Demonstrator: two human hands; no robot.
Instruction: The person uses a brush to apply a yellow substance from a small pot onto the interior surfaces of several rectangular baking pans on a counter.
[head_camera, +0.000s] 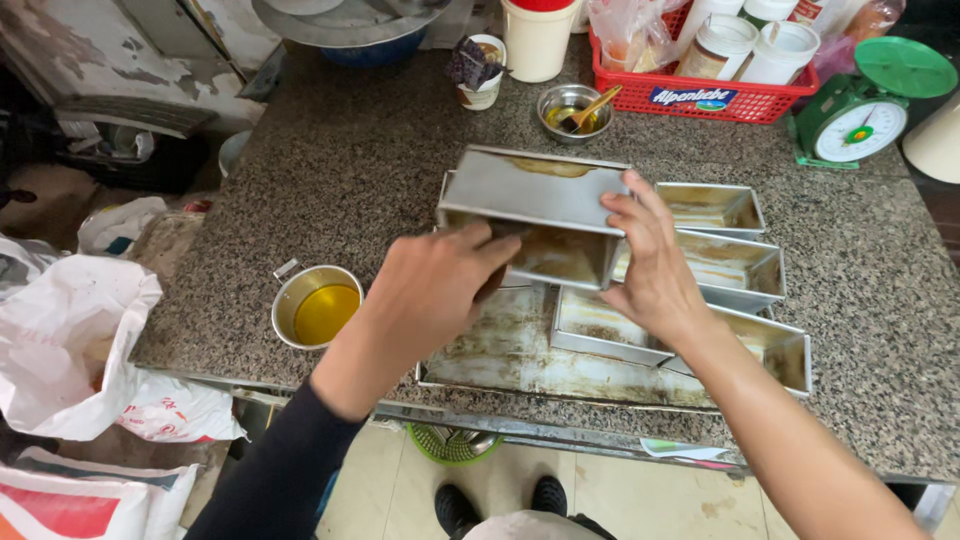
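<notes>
Right now the right hand (655, 262) grips the end of a tilted loaf tin (535, 215), while the left hand (440, 285) reaches into its open mouth, fingers closed on something I cannot make out. Thin, stiff and probably greasy, the tin looks light; its rim gives the surest hold. More tins (720, 265) sit beyond the right hand on a tray (500, 355); a cup of oil (315, 305) stands left on the bench (350, 170).

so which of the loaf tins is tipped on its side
The loaf tin held up between both hands: it faces the person with its opening, left hand reaching inside, right hand gripping its end. The other tins sit upright.
</notes>
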